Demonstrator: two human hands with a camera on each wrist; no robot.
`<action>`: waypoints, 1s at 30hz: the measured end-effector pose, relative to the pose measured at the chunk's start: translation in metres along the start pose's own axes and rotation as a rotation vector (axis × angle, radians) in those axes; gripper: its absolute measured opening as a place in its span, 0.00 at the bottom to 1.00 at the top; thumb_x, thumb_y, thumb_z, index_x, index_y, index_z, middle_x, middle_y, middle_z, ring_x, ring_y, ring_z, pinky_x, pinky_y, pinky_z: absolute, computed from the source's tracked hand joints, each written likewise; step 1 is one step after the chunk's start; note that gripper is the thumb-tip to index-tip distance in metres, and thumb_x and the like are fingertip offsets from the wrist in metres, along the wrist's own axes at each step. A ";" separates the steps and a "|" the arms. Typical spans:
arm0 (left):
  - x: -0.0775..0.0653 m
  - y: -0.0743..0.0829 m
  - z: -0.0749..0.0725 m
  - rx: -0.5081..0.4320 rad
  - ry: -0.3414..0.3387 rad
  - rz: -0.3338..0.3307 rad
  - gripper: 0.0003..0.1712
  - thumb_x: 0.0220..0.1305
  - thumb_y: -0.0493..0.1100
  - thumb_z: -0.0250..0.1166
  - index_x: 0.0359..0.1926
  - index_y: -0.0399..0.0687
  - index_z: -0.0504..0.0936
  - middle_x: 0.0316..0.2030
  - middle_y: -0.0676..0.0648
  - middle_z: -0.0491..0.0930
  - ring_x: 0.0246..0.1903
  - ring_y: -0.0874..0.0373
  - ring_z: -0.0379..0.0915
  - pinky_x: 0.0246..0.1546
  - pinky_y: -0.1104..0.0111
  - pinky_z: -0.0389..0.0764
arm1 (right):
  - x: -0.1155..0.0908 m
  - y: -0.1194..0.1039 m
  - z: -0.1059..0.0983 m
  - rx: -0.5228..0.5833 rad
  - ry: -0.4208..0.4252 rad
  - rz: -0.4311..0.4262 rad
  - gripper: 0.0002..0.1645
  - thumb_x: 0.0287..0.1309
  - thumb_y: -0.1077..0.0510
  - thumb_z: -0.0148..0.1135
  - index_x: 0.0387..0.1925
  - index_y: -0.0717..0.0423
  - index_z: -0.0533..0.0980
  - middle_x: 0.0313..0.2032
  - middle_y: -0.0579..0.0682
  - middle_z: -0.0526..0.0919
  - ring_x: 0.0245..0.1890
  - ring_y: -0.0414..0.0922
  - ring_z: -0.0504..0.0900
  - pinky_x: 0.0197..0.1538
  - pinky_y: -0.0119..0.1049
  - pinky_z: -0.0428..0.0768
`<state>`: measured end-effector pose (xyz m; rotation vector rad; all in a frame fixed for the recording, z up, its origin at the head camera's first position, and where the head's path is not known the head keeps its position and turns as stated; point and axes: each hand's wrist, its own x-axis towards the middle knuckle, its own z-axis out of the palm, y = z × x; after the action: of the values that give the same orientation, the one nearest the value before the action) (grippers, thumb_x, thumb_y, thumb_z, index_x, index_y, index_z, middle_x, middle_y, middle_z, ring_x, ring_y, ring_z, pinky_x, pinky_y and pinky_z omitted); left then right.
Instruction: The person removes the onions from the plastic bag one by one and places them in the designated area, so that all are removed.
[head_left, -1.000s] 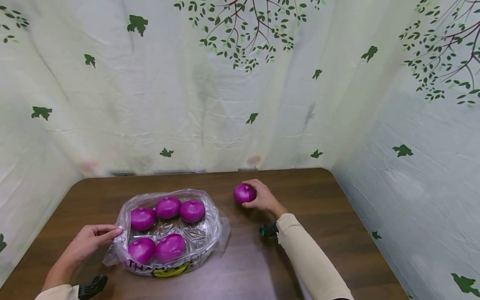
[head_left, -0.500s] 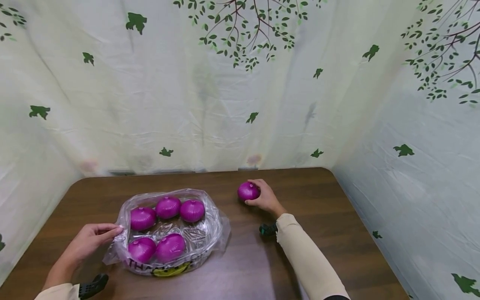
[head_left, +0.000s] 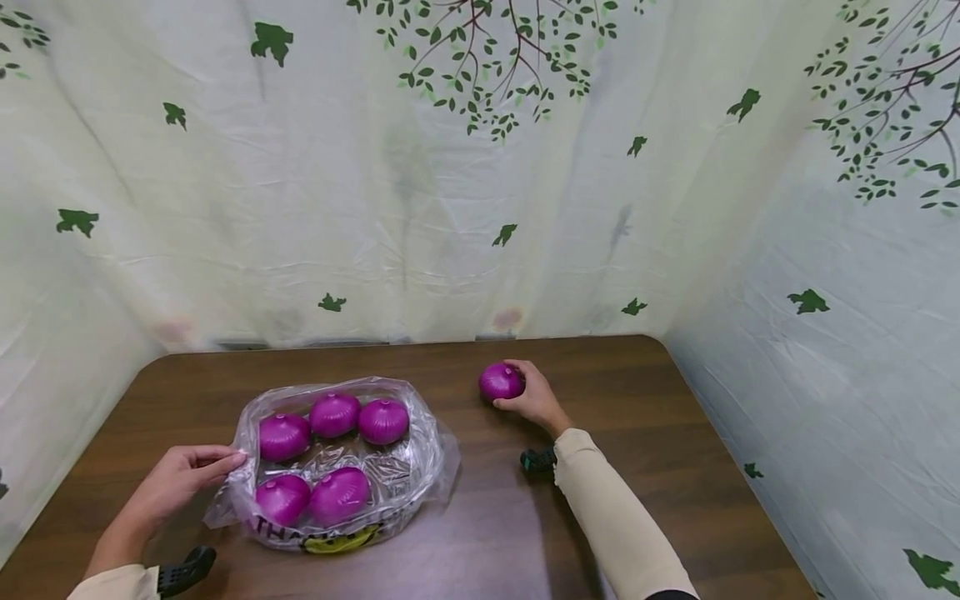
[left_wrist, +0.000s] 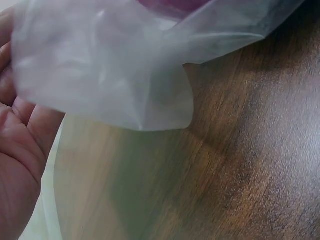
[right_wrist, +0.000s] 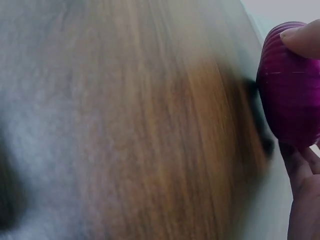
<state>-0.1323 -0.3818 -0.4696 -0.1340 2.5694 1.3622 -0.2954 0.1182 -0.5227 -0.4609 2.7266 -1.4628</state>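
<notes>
My right hand (head_left: 534, 398) grips a purple onion (head_left: 500, 382) between thumb and fingers, toward the back right of the table. In the right wrist view the ridged onion (right_wrist: 290, 90) has the thumb on one side and fingers on the other. At the left, my left hand (head_left: 176, 483) pinches the rim of a clear plastic bag (head_left: 442, 458), whose mouth is spread wide. Several purple onions lie inside, among them one onion (head_left: 341, 495) at the front and another onion (head_left: 334, 414) at the back. The left wrist view shows the bag's loose edge (left_wrist: 125, 90) beside the fingers.
A brown wooden table (head_left: 600, 375) with rounded far corners carries everything. Behind it and at the sides hang white sheets (head_left: 420, 208) printed with green leaves. Dark lettering and a yellow print (head_left: 341, 542) mark the bag's front.
My right hand has shifted slightly to the right with the onion in its grip. The left hand and the bag have stayed where they were.
</notes>
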 end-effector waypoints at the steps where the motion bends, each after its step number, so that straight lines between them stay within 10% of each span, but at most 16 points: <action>1: 0.000 0.001 0.000 -0.002 0.001 0.000 0.23 0.69 0.46 0.59 0.49 0.26 0.80 0.40 0.51 0.83 0.36 0.73 0.74 0.36 0.73 0.77 | 0.000 0.000 0.000 0.005 -0.001 0.007 0.44 0.41 0.60 0.78 0.62 0.60 0.69 0.58 0.59 0.72 0.58 0.57 0.72 0.59 0.55 0.71; 30: -0.003 0.002 -0.001 -0.011 -0.005 -0.015 0.26 0.70 0.49 0.59 0.50 0.25 0.79 0.42 0.46 0.82 0.37 0.70 0.75 0.37 0.72 0.77 | 0.000 0.003 -0.001 0.107 -0.028 0.087 0.55 0.42 0.59 0.78 0.70 0.57 0.59 0.63 0.59 0.69 0.63 0.56 0.67 0.63 0.56 0.66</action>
<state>-0.1301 -0.3812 -0.4665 -0.1517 2.5517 1.3694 -0.2967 0.1201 -0.5244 -0.3520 2.5957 -1.5589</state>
